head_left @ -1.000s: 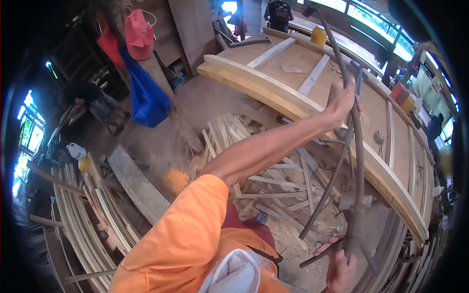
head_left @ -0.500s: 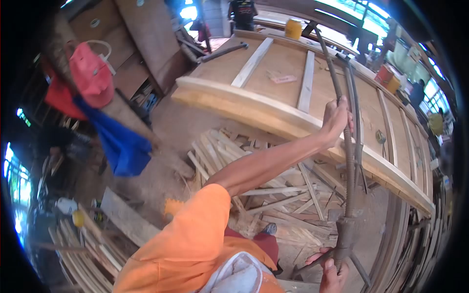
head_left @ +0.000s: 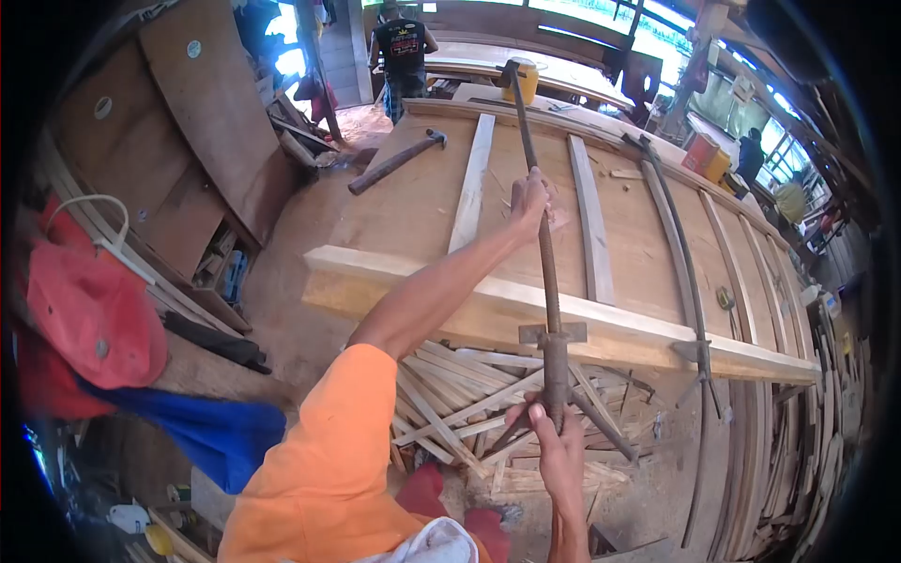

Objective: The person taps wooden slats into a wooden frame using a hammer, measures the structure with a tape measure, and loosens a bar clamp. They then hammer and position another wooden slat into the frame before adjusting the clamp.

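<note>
A long rusty bar clamp (head_left: 550, 277) slants over a wooden panel frame (head_left: 638, 235). My left hand (head_left: 532, 202) is wrapped round its bar, about halfway up. Lower down, my right hand (head_left: 556, 441) grips the clamp at its screw end, beside the cross handle. The clamp's far jaw is near a yellow container at the panel's back edge, and its near jaw plate lies in front of the front rail (head_left: 441, 293). Whether either jaw touches wood I cannot tell. To the right, a second bar clamp (head_left: 690, 272) spans the panel from back to front.
A hammer (head_left: 399, 161) lies on the panel's left part. Below the front rail is a pile of wood offcuts (head_left: 460, 399). Red and blue cloths (head_left: 197, 427) hang at left. Stacked boards (head_left: 774, 469) stand at right. A person (head_left: 402, 52) stands beyond the panel.
Both hands have carried the bar clamp leftward, away from the second clamp. The screw end has come up nearer the front rail. My view has also shifted.
</note>
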Motion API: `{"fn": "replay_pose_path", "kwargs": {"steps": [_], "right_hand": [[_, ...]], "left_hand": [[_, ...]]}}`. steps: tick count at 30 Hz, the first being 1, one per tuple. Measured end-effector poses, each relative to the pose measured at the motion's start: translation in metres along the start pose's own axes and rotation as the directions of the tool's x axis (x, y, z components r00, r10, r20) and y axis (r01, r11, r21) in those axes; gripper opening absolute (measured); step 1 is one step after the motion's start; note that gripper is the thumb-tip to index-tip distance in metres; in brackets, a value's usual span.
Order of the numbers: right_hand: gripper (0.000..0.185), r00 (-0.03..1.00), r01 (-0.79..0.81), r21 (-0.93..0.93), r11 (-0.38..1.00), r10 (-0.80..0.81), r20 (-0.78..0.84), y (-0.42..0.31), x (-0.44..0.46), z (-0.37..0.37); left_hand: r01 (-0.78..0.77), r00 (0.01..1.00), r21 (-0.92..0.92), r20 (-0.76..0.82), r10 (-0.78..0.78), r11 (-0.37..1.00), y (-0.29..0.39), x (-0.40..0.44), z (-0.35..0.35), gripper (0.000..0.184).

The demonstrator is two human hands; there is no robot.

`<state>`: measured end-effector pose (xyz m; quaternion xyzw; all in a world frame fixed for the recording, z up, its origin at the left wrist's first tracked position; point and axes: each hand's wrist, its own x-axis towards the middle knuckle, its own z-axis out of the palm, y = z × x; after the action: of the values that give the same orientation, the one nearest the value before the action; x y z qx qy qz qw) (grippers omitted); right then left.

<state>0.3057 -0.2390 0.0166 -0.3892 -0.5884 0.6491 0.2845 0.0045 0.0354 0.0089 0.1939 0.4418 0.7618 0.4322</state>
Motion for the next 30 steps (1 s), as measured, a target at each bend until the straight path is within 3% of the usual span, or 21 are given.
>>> {"fn": "replay_pose_path", "kwargs": {"steps": [2,7,11,15,17,19,20,21,22,23,25,26,28,30], "right_hand": [[0.039,1.0,0.019,-0.033,0.999,-0.019,0.005,0.0,0.028,0.02],[0.033,1.0,0.021,0.018,1.0,-0.021,-0.016,0.004,0.074,0.063],[0.032,1.0,0.011,-0.067,0.998,-0.013,-0.024,0.016,0.094,0.074],[0.033,0.998,0.006,-0.03,1.0,-0.008,-0.063,0.016,0.097,0.082],[0.034,0.996,-0.076,-0.122,0.99,0.069,-0.061,0.008,0.098,0.081],[0.035,0.998,-0.024,-0.175,0.984,0.014,-0.058,0.008,0.101,0.078],[0.036,0.999,0.006,-0.229,0.973,-0.019,-0.051,0.011,0.095,0.078],[0.036,0.995,-0.032,-0.241,0.97,0.008,-0.099,0.003,0.09,0.083],[0.037,0.994,-0.011,-0.246,0.969,-0.015,-0.104,0.006,0.089,0.085],[0.036,0.995,-0.034,-0.233,0.972,0.01,-0.101,0.01,0.089,0.085],[0.034,0.995,-0.086,-0.108,0.99,0.08,-0.054,0.022,0.09,0.09],[0.034,0.996,-0.074,0.001,0.997,0.074,-0.051,0.032,0.091,0.094],[0.035,0.996,-0.081,0.021,0.996,0.082,-0.044,0.042,0.092,0.096],[0.036,0.995,-0.082,0.047,0.996,0.085,-0.056,0.044,0.092,0.106]], "left_hand": [[-0.012,1.0,0.07,-0.028,0.014,0.997,-0.005,0.034,-0.02,0.038],[0.105,0.994,-0.064,0.025,-0.104,0.992,-0.018,0.094,-0.055,0.036],[0.124,0.99,-0.101,0.079,-0.117,0.987,-0.028,0.111,-0.072,0.035],[0.185,0.983,-0.157,0.049,-0.18,0.97,-0.029,0.112,-0.08,0.036],[0.193,0.981,-0.175,0.044,-0.188,0.965,-0.033,0.114,-0.084,0.037],[0.172,0.985,-0.13,0.011,-0.172,0.976,-0.042,0.122,-0.087,0.043],[0.07,0.994,0.111,-0.092,-0.06,0.991,-0.044,0.121,-0.081,0.053],[0.131,0.991,0.127,-0.013,-0.13,0.983,-0.042,0.121,-0.089,0.061],[0.09,0.994,0.192,-0.079,-0.076,0.977,-0.048,0.12,-0.09,0.064],[0.052,0.998,0.121,0.017,-0.055,0.991,-0.05,0.114,-0.096,0.056],[0.178,0.984,-0.174,0.025,-0.177,0.968,-0.053,0.123,-0.097,0.041],[0.182,0.983,-0.185,0.004,-0.185,0.966,-0.057,0.116,-0.1,0.041],[0.212,0.977,-0.142,0.056,-0.206,0.967,-0.057,0.112,-0.101,0.029],[0.219,0.976,-0.152,0.049,-0.214,0.964,-0.049,0.108,-0.104,0.028]]}}
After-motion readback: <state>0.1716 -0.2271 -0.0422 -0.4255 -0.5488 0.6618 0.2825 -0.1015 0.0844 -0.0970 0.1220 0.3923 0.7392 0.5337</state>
